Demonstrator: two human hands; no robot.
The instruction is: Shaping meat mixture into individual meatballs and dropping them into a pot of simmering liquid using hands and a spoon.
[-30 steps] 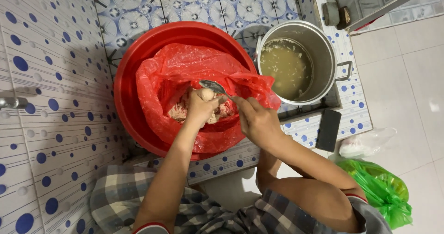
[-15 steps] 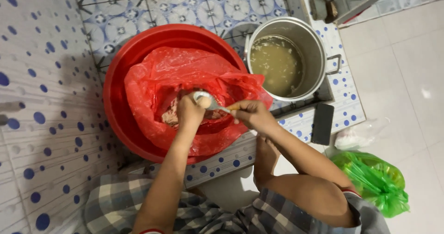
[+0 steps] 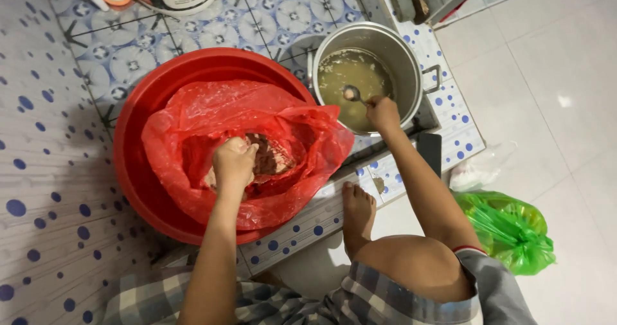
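Right hand (image 3: pixel 382 111) is out of the red bag (image 3: pixel 250 151) and now over the pot (image 3: pixel 366 74) at the counter's right edge, spoon (image 3: pixel 352 94) dipped in the broth. Left hand (image 3: pixel 234 163) sits deeper in the bag.

The person is wearing grey-and-white checked shorts (image 3: pixel 411 296) with a thin red band at one leg's hem; arms, hands and foot (image 3: pixel 357 212) are showing bare.

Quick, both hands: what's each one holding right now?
Left hand: closed on meat mixture in the red bag.
Right hand: gripping spoon over the pot.
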